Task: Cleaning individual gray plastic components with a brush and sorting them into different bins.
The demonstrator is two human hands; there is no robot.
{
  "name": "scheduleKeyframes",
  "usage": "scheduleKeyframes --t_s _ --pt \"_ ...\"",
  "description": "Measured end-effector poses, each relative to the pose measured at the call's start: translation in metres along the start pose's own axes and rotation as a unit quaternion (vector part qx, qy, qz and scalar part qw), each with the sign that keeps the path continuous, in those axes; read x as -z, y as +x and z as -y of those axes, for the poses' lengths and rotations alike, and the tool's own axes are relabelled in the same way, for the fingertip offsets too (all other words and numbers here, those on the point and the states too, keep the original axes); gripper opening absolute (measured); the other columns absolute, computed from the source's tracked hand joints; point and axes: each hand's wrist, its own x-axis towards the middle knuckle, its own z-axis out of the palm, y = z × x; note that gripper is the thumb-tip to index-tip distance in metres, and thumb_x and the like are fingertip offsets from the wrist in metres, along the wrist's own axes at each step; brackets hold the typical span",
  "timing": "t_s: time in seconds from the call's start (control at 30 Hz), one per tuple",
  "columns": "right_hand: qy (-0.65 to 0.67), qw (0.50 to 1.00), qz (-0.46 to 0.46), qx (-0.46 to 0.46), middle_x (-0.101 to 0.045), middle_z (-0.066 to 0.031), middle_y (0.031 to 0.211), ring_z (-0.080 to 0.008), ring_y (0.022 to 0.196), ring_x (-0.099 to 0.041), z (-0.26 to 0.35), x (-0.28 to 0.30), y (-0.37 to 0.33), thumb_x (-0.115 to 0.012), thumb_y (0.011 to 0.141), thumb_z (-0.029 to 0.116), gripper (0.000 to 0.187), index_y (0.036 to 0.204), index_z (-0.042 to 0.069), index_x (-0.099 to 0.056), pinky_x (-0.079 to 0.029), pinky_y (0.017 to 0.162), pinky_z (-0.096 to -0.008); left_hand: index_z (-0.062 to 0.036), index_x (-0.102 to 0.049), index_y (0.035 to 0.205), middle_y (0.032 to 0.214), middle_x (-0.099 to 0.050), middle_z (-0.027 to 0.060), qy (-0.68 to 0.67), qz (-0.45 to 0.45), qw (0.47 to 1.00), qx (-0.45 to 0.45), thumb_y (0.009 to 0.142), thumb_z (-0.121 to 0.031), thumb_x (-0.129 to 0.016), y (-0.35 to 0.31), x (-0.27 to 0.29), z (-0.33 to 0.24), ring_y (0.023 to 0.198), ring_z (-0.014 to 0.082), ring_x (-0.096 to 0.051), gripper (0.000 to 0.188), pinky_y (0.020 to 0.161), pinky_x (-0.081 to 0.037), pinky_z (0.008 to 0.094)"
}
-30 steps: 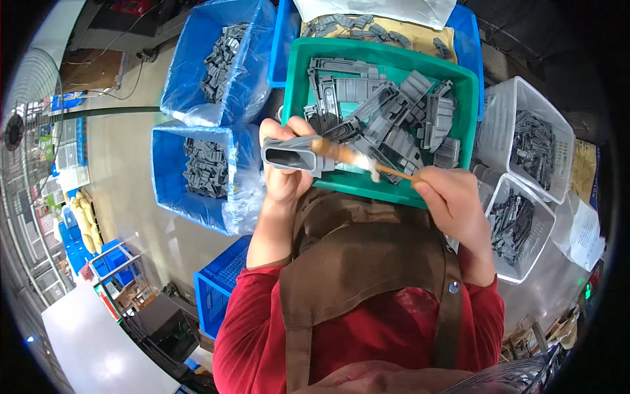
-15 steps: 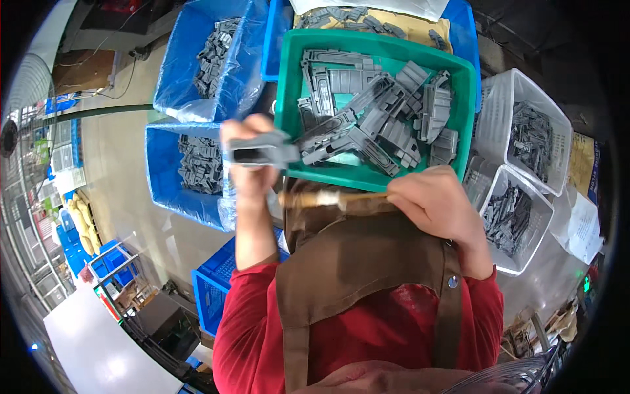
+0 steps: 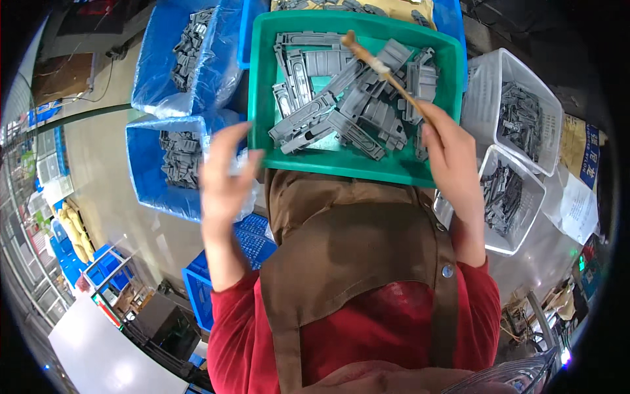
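1. Reference: all clock positions are taken from the centre of the green rectangular plastic tray (image 3: pixel 348 169), 12 o'clock being the top of the view.
2. Right hand (image 3: pixel 453 161): located at 4 o'clock. Fingers are curled around the lower end of a slender brown stick with a white band and thicker tan head (image 3: pixel 380 67).
3. Stick: extends from the right hand toward 10–11 o'clock, over the tray. Contact with the contents cannot be determined.
4. Left hand (image 3: pixel 226 174): located at 8 o'clock, blurred. Fingers and thumb are spread apart; nothing is visible in its grasp.
5. Grey ribbed plastic parts (image 3: pixel 380 118): piled at mixed angles inside the tray.
6. Plastic-lined blue bins: one at 10 o'clock (image 3: pixel 157 59), one at 8 o'clock (image 3: pixel 146 157), near the left hand; both contain grey pieces.
7. White perforated baskets: at 3 o'clock (image 3: pixel 482 98) and 4 o'clock (image 3: pixel 528 213); both contain dark grey pieces.
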Motion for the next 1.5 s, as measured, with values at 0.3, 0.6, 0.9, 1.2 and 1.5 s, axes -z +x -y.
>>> scheduleKeyframes --t_s 0.3,0.6,0.9,1.2,1.5 --pt "0.075 0.997 -0.01 -0.023 -0.061 -0.0155 0.087 -0.0241 0.065 -0.057 0.011 0.002 -0.008 -0.051 0.088 0.004 0.022 0.11 0.001 -0.056 -0.045 0.062 -0.0286 -0.0008 -0.057 0.094 0.084 -0.058 0.0145 0.044 0.075 0.993 -0.08 0.076 -0.015 -0.068 0.035 -0.033 -0.025 0.079 0.032 -0.057 0.025 0.07 -0.045 0.0395" --pt "0.131 0.989 0.033 0.066 -0.057 -0.0069 0.066 -0.0134 0.054 -0.05 0.018 -0.001 -0.008 -0.056 0.083 0.002 0.015 0.097 -0.001 -0.062 -0.038 0.05 -0.0269 -0.0028 -0.059 0.103 0.099 -0.054 0.0121 -0.104 -0.05 0.98 -0.162 0.07 -0.005 -0.073 0.014 -0.026 -0.014 0.089 0.0268 -0.055 0.035 0.076 -0.046 0.0327" --pt "-0.046 0.966 0.11 0.231 -0.052 -0.0066 0.059 -0.025 0.05 -0.05 0.02 0.015 -0.005 -0.064 0.074 0.005 0.014 0.089 0.005 -0.064 -0.036 0.048 -0.0344 -0.0027 -0.061 0.099 0.095 -0.055 0.0115 -0.154 -0.106 0.962 -0.197 0.07 -0.007 -0.071 0.013 -0.029 0.003 0.089 0.0266 -0.056 0.031 0.077 -0.046 0.0339" --pt "-0.005 0.975 0.048 0.218 -0.049 -0.0077 0.057 -0.025 0.048 -0.049 0.019 0.006 0.002 -0.064 0.074 0.005 0.014 0.087 0.004 -0.063 -0.035 0.047 -0.0345 -0.004 -0.063 0.095 0.096 -0.055 0.0103 -0.172 -0.156 0.936 -0.266 0.072 -0.012 -0.07 0.021 -0.029 0.003 0.089 0.0271 -0.057 0.025 0.079 -0.048 0.0371" --pt "-0.027 0.959 0.154 0.237 -0.05 -0.0075 0.058 -0.0255 0.047 -0.049 0.018 0.025 0.003 -0.062 0.075 0.005 0.012 0.087 0.004 -0.063 -0.035 0.047 -0.0358 -0.0041 -0.062 0.094 0.095 -0.055 0.0107 -0.142 -0.172 0.939 -0.261 0.078 -0.02 -0.068 0.02 -0.024 0.009 0.089 0.0281 -0.057 0.023 0.078 -0.047 0.0381"
